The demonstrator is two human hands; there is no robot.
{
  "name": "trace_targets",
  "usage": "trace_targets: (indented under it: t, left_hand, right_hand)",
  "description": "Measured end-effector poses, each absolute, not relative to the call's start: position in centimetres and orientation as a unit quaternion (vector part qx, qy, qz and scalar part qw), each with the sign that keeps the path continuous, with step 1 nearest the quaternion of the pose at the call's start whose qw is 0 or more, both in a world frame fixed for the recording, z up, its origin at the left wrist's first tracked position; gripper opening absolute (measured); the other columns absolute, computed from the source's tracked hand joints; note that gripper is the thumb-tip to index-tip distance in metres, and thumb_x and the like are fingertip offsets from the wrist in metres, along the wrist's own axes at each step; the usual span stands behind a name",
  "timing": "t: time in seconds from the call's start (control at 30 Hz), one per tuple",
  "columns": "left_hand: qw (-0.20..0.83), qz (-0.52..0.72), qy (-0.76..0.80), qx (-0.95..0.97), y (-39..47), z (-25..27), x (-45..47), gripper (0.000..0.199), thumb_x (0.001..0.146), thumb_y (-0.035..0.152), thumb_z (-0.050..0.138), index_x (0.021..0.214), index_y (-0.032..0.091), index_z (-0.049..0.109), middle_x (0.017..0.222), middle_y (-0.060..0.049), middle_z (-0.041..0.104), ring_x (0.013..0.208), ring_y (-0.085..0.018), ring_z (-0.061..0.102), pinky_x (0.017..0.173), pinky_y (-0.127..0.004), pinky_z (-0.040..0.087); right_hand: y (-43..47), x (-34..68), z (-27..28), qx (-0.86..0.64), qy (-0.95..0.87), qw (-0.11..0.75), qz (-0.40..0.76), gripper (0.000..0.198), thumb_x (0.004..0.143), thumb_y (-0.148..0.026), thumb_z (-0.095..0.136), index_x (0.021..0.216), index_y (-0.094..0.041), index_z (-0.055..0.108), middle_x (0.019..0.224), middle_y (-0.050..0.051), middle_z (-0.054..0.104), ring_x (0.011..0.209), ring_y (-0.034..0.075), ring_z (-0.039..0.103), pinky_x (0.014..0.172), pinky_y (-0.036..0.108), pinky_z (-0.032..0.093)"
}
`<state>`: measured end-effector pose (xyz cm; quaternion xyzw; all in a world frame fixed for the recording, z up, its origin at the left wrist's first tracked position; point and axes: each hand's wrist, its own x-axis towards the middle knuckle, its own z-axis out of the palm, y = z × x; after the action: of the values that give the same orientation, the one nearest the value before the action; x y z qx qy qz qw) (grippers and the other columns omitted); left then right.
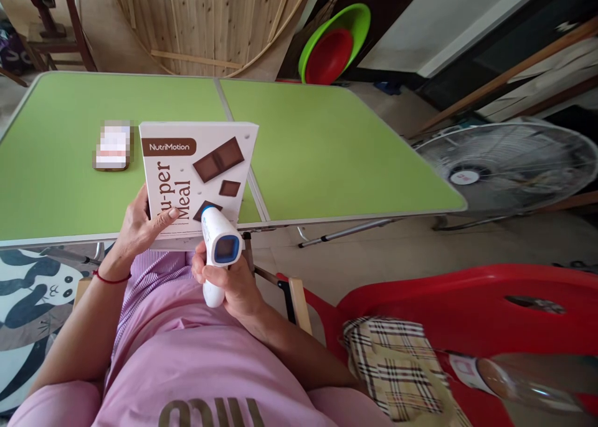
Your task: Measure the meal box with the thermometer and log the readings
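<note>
My left hand (140, 225) holds a white box (199, 172) printed with brown chocolate pieces and the words NutriMotion, upright at the near edge of the green table (327, 147). My thumb lies across the box's front. My right hand (233, 287) grips a white and blue handheld thermometer gun (219, 246) by its handle. Its nose points at the lower front of the box and its small screen faces me.
A small brown object with a blurred top (113, 147) lies on the table to the left. A floor fan (507, 165) stands at the right. A red plastic chair (467, 309) holds a plaid cloth (397, 365) and a clear bottle (527, 377). Green and red basins (334, 44) lean behind.
</note>
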<state>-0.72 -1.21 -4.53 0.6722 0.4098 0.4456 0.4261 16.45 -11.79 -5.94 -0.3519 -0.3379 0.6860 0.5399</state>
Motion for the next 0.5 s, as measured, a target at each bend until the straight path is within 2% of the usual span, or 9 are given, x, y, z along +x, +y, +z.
trace_targets:
  t: [0.5]
  left_hand:
    - [0.443,0.452,0.409,0.657,-1.0,-4.72,-0.73,0.057,0.079,0.061,0.078,0.113,0.017,0.067,0.109,-0.013,0.072,0.1,-0.034,0.068,0.081,-0.044,0.057]
  right_hand:
    - [-11.7,16.46,-6.0,-0.343,-0.352,0.533,0.689,0.032,0.07,-0.044,0.08,0.07,-0.021,0.058,0.063,-0.003,0.056,0.058,0.01,0.043,0.058,0.029,0.033]
